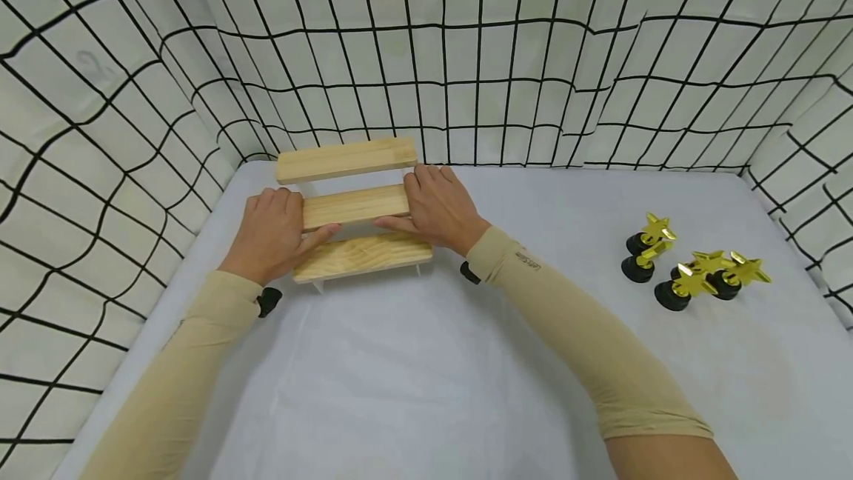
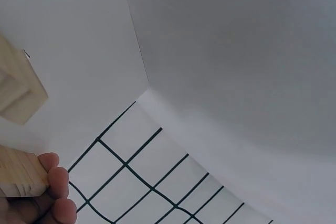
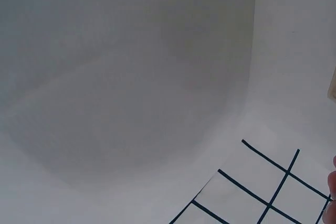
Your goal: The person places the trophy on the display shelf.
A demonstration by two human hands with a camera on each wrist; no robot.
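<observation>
A stepped wooden stand with three pale boards is at the left back of the white table. Both hands hold its middle board (image 1: 356,207), one at each end. My left hand (image 1: 269,232) grips the left end, thumb along the near side; the left wrist view shows its fingertips (image 2: 60,182) curled round the board's end. At the other end, my right hand (image 1: 443,210) has its fingers over the board and its thumb along the front. The top board (image 1: 346,160) lies behind, and the lowest board (image 1: 363,258) in front, with thin white supports beneath it.
Several gold star trophies (image 1: 693,281) on black bases stand in a group on the right of the white table (image 1: 413,384). White walls with black grid netting (image 1: 466,58) enclose the back and sides.
</observation>
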